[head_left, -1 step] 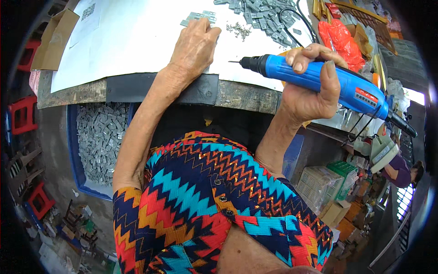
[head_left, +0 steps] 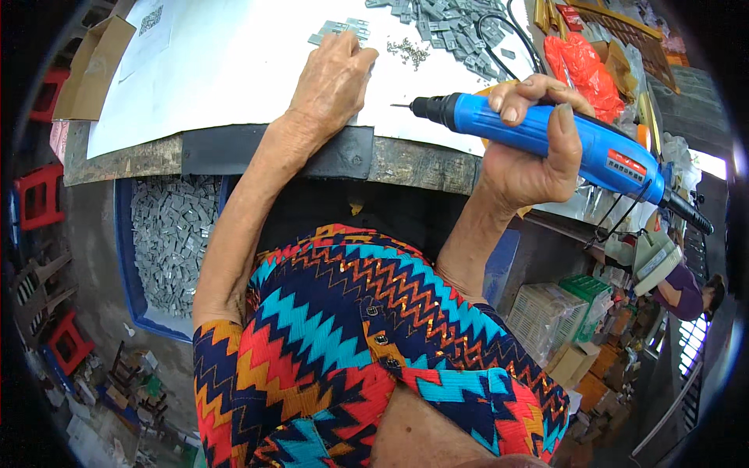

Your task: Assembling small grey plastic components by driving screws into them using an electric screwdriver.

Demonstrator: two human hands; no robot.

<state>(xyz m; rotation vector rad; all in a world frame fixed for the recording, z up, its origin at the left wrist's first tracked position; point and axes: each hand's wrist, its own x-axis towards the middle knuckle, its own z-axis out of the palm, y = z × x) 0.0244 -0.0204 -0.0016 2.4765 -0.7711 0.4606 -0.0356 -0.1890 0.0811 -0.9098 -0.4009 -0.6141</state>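
My right hand point(head_left: 538, 140) is wrapped around a blue electric screwdriver point(head_left: 499, 123), its thin bit pointing left above the white-covered table. Further left, my left hand point(head_left: 331, 86) is closed, with bent fingers down at a small group of flat grey plastic pieces point(head_left: 355, 26). Its fingertips are hidden, so what they pinch does not show. Between the two hands, toward the far side, lies a scatter of tiny screws point(head_left: 409, 53). A big heap of similar grey pieces point(head_left: 449, 35) spreads behind the screws.
A black cord point(head_left: 485, 39) loops beside the heap. Red plastic bags point(head_left: 587, 72) crowd the table's right end. An open cardboard box point(head_left: 97, 70) stands at the left end. Below the worn wooden edge point(head_left: 421, 165), a blue bin point(head_left: 134, 300) holds many grey pieces. Another person point(head_left: 686, 296) is at far right.
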